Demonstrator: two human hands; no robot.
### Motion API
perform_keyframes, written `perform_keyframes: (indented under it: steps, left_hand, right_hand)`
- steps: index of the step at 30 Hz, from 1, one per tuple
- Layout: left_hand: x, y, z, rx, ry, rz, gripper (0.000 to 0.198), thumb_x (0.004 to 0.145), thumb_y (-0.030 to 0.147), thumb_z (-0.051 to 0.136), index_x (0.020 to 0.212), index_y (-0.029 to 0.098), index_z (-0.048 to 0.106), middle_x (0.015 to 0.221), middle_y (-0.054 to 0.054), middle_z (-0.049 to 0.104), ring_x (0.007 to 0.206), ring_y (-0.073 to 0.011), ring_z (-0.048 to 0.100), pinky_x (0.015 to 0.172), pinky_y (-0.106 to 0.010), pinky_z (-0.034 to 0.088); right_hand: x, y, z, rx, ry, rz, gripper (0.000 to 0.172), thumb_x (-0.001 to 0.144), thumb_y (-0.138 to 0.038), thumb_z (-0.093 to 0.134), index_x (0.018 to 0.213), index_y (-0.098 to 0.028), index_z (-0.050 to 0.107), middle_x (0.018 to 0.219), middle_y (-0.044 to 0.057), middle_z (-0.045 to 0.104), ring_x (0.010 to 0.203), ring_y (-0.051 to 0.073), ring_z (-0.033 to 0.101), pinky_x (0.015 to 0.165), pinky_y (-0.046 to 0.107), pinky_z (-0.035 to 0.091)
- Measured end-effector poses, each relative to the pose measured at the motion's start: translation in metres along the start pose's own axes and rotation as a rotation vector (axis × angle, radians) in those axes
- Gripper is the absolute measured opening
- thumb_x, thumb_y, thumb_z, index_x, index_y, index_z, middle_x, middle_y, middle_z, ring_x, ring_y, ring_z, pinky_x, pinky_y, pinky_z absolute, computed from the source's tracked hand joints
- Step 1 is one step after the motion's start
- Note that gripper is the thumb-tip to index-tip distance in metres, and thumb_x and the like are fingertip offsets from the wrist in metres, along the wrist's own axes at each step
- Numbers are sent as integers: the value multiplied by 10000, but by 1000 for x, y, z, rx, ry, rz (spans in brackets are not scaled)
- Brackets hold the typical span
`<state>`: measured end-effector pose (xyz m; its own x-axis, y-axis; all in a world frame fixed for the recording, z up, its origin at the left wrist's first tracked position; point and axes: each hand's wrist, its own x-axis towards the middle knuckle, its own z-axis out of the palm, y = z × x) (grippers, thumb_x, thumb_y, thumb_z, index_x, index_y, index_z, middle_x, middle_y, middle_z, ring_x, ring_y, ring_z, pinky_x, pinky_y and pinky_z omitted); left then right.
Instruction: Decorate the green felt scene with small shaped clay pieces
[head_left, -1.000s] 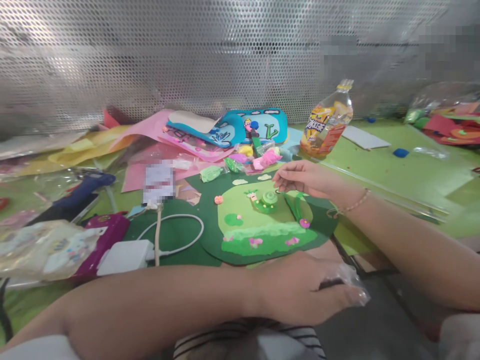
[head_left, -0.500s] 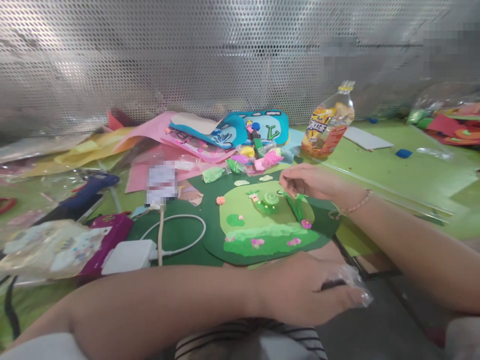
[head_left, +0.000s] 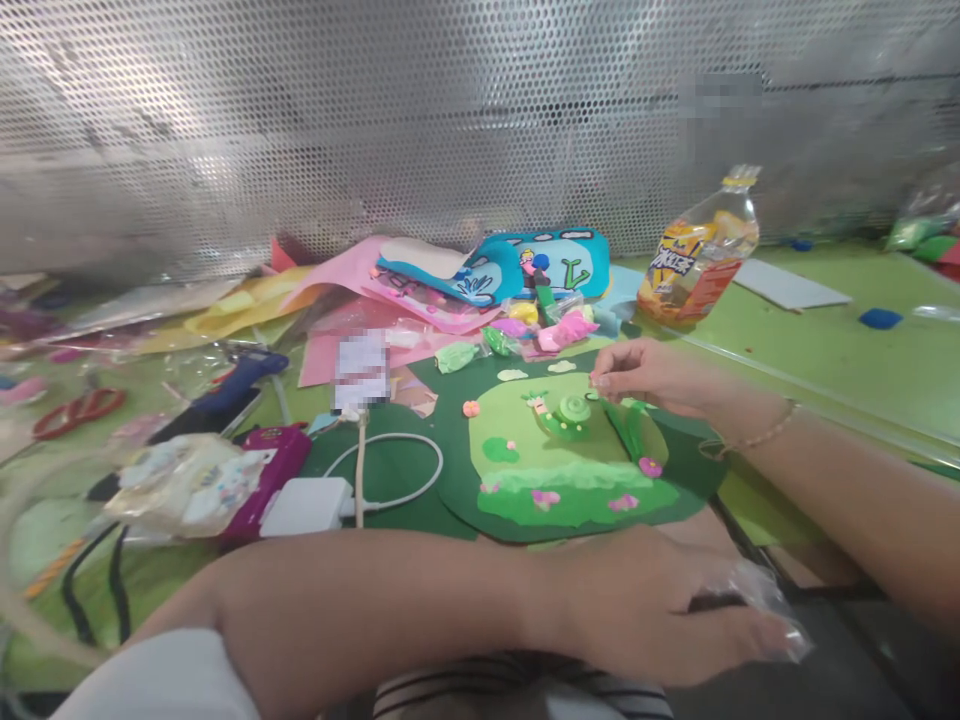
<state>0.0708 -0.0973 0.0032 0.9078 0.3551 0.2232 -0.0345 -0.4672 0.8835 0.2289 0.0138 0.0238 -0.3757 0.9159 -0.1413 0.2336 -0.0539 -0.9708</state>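
Observation:
In front of me lies a green craft picture [head_left: 555,470] with a raised clay snail [head_left: 574,408], pink flowers and pale clouds. My right hand [head_left: 637,375] hovers at its upper right, thumb and forefinger pinched together; anything between them is too small to make out. Beside those fingertips is a small dark curl on the picture. A dark green leaf shape [head_left: 624,432] stands out below that hand. My left hand [head_left: 660,600] is closed round a crinkled clear plastic wrapper [head_left: 780,610] at the table's front edge. What the wrapper contains is hidden.
Wrapped clay lumps [head_left: 566,330] and a blue craft picture [head_left: 577,265] lie behind. A plastic bottle [head_left: 697,260] stands back right. On the left are a white charger [head_left: 307,505] with cable, a blue glue gun [head_left: 244,385] and red-handled scissors [head_left: 82,412]. A perforated metal panel rises behind.
The view has shifted left, so things appear farther right. My right fingers have turned into a clearer pinch by the picture's upper edge. My left hand still holds the wrapper.

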Motion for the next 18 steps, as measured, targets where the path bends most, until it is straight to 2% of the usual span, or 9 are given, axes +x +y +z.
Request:
perform_keyframes:
  steps: [3, 7, 13, 18]
  left_hand:
    - [1, 1, -1, -2, -5, -7, 252, 889, 341, 393, 711, 171, 449, 687, 16, 470, 654, -69, 458, 647, -156, 396]
    - [2, 0, -4, 57, -70, -23, 235, 886, 339, 396, 741, 173, 478, 716, 8, 496, 671, -78, 482, 658, -161, 416]
    - [3, 0, -4, 48, -43, 0, 288, 898, 346, 366, 677, 168, 417, 669, 11, 456, 642, -79, 449, 641, -182, 395]
    - [2, 2, -4, 9, -8, -32, 293, 907, 341, 352, 670, 168, 365, 673, 21, 415, 641, -73, 414, 623, -191, 372]
  right_hand:
    - [1, 3, -1, 42, -22, 28, 279, 601, -418, 757, 602, -162, 647, 567, -9, 572, 534, 72, 492, 515, 223, 393]
    - [2, 5, -2, 57, -4, 30, 327, 640, -485, 711, 624, -160, 682, 572, 5, 561, 542, 77, 482, 504, 222, 394]
    - [3, 5, -3, 18, -6, 7, 287, 669, -448, 702, 677, -162, 702, 501, -20, 512, 494, 57, 449, 466, 196, 363]
    - [3, 5, -4, 102, 1, -12, 203, 655, -326, 732, 783, -169, 720, 636, -3, 600, 572, 65, 525, 552, 200, 446]
